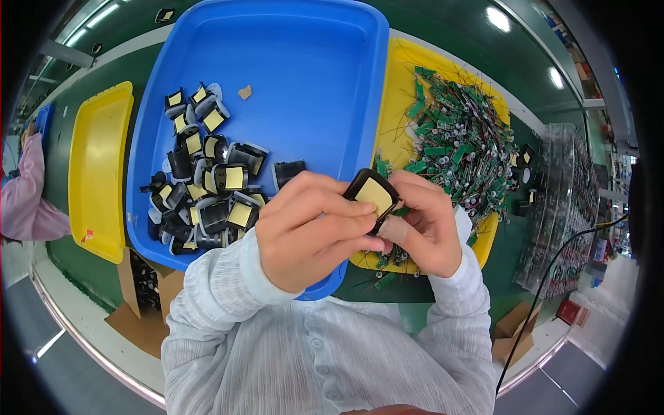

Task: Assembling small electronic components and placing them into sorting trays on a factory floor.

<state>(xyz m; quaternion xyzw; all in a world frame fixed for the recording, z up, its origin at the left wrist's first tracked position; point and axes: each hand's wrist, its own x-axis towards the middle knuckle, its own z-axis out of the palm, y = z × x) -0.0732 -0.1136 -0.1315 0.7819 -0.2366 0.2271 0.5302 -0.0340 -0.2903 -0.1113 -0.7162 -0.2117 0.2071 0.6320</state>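
In front of my chest, a small black plastic housing [371,194] with a cream-yellow pad on its face is gripped between both hands. My left hand [301,225] pinches it from the left, fingers over the pad's lower part. On its right edge, my right hand [429,225] closes with thumb and fingers; a beige wrap covers that thumb. Behind the left hand is a large blue tray [297,69], with a pile of similar black housings [214,176] in its left half. Just beyond the right hand, a yellow tray [400,76] carries a heap of green circuit boards [456,145] with thin wires.
Another yellow tray [104,159] stands at the left, and past it shows a person's pink sleeve [31,187]. Clear plastic trays [564,207] are stacked at the right, near a black cable [539,304]. An opened cardboard box [142,328] sits below the table edge at lower left.
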